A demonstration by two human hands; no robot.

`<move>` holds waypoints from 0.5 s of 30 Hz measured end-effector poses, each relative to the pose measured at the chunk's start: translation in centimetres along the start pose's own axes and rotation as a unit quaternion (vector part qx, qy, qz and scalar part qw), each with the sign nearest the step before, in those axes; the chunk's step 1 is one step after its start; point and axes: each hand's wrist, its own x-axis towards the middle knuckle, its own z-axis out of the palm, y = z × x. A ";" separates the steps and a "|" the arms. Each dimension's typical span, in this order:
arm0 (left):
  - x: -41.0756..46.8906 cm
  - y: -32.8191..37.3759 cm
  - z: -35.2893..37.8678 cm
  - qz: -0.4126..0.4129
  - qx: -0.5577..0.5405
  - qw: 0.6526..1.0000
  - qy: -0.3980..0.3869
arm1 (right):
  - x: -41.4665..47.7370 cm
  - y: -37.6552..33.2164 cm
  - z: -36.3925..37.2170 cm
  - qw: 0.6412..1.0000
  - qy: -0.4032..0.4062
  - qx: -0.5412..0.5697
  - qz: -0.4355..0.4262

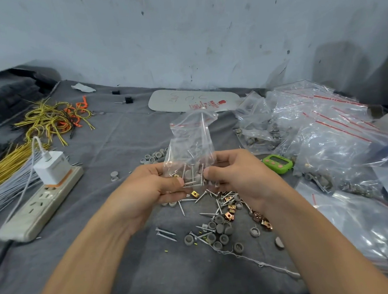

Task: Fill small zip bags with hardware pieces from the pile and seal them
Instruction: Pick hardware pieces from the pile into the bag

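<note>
A small clear zip bag (191, 142) with a red seal line stands upright above the table's middle, with screws, grey caps and a brass clip in its bottom. My left hand (152, 190) pinches its lower left corner, and my right hand (238, 173) pinches its lower right. The bag's top is crumpled; whether it is sealed cannot be told. Below my hands lies the pile of hardware (218, 222): screws, grey round caps and copper-coloured clips, spread on the grey cloth (127, 264).
Filled and empty zip bags (319, 134) are heaped at the right, with a green timer (277, 163) beside them. A power strip with a white charger (41, 197) lies at the left, behind it yellow and orange wires (55, 119). A white sheet (192, 100) lies at the back.
</note>
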 end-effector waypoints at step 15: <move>-0.2 0.4 0.0 -0.026 -0.045 0.998 -0.045 | -0.6 -0.4 -1.1 0.994 0.030 0.094 0.049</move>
